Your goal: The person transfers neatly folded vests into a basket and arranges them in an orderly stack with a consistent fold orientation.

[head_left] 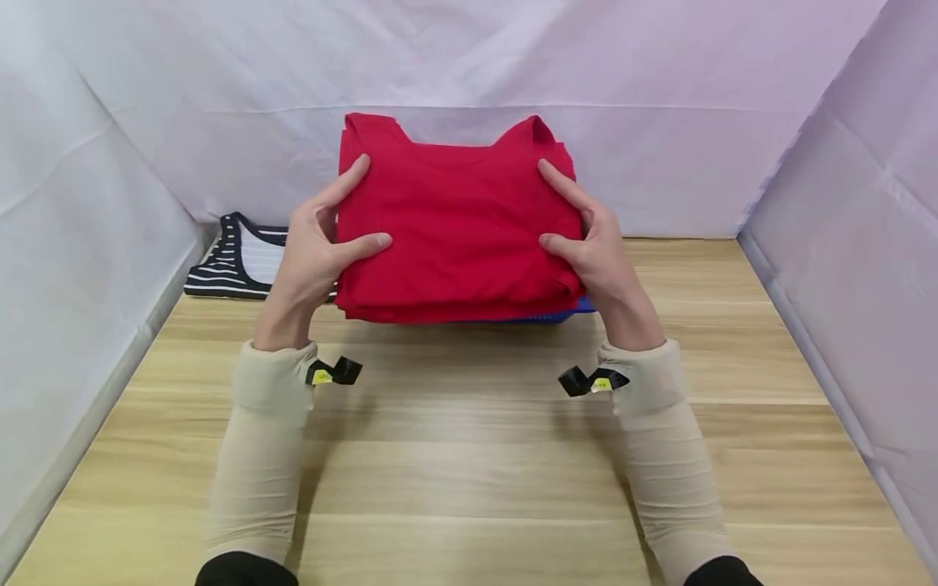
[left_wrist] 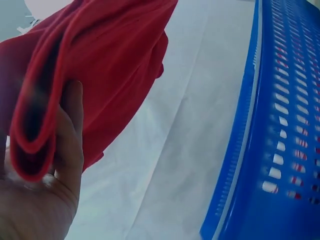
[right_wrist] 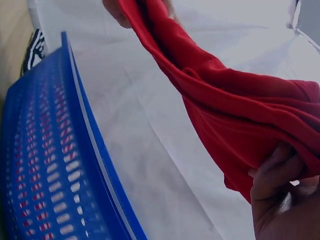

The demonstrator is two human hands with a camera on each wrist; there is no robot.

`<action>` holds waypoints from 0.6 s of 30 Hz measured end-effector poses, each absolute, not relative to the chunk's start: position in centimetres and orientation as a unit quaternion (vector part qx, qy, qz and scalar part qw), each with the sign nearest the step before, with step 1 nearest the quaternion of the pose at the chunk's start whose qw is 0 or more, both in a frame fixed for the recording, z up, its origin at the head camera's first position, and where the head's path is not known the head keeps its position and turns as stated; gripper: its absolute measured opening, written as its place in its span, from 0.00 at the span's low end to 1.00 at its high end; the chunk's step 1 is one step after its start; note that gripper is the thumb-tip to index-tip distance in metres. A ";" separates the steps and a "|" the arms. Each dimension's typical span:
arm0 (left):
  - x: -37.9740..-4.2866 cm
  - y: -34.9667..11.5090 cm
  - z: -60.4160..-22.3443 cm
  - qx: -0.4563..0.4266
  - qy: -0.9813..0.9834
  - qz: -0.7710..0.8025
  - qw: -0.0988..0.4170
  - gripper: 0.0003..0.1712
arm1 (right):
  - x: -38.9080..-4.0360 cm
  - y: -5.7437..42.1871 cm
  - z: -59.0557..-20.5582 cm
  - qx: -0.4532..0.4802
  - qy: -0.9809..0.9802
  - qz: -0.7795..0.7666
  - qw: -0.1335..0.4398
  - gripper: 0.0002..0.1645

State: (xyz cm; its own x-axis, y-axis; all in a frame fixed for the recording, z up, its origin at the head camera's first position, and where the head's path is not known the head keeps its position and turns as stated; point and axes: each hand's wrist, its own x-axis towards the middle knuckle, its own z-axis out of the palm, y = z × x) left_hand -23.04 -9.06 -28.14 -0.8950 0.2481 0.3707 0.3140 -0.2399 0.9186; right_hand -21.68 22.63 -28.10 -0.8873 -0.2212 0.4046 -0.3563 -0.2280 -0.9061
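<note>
Both hands hold up a folded red garment (head_left: 454,228) with a scooped neckline, one at each side. On its left edge the left hand (head_left: 315,236) grips with the thumb on top and fingers underneath. The right hand (head_left: 593,240) pinches the right edge in the same way. Folded layers of the red garment (left_wrist: 115,65) show in the left wrist view, with fingers (left_wrist: 72,120) beneath them. Below the garment stands a blue perforated basket (right_wrist: 45,125), mostly hidden in the head view. Something red shows through its holes.
A folded black-and-white striped garment (head_left: 227,264) lies at the back left of the wooden table (head_left: 454,456). White cloth walls (head_left: 659,65) stand behind and at both sides.
</note>
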 end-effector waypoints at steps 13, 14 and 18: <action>-24.2 -7.8 -29.2 -0.246 -0.624 -0.742 0.006 0.47 | -22.9 24.5 -28.5 0.201 -0.618 0.759 0.047 0.43; -24.2 -7.7 -29.3 -0.245 -0.625 -0.741 0.006 0.47 | -23.0 24.5 -28.5 0.202 -0.618 0.758 0.048 0.43; -24.3 -7.5 -29.4 -0.238 -0.630 -0.739 0.004 0.46 | -23.3 24.5 -29.0 0.196 -0.623 0.756 0.054 0.43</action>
